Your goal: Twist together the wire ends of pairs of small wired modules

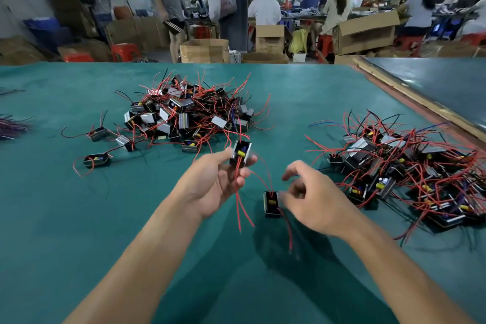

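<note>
1. Now: upper module (pixel 240 154) sits in left hand (pixel 213 184), pinched betw. thumb and fingertips, remaining fingers curled under it. Long axis runs approx 12–6, open face to camera, yellow part showing.
2. Its red leads (pixel 238 208) exit the bottom and trail toward 6, past the palm, ends free.
3. Lower module (pixel 271 204) lies at approx 5 o'clock from the upper one, near but apart; long axis also 12–6. A red lead arcs betw. the two; can't tell if they're already joined.
4. Lower module's leads (pixel 288 231) run off toward 5; ends blurred. Can't tell whether this module rests on the table (pixel 79 218) or hangs above it.
5. Right hand (pixel 315 200) is at 3 o'clock of lower module, fingers loosely curled, tips blurred at its right edge. Can't tell if it has hold or only touches.
6. Judgement: right hand is nearer to lower module and its leads. Next move prob. turns on bringing both lead sets together around 6, below left hand.
7. Outward: far pile (pixel 184 113) at 11 o'clock, right pile (pixel 407 179) at 3; both well apart from the hands.
</note>
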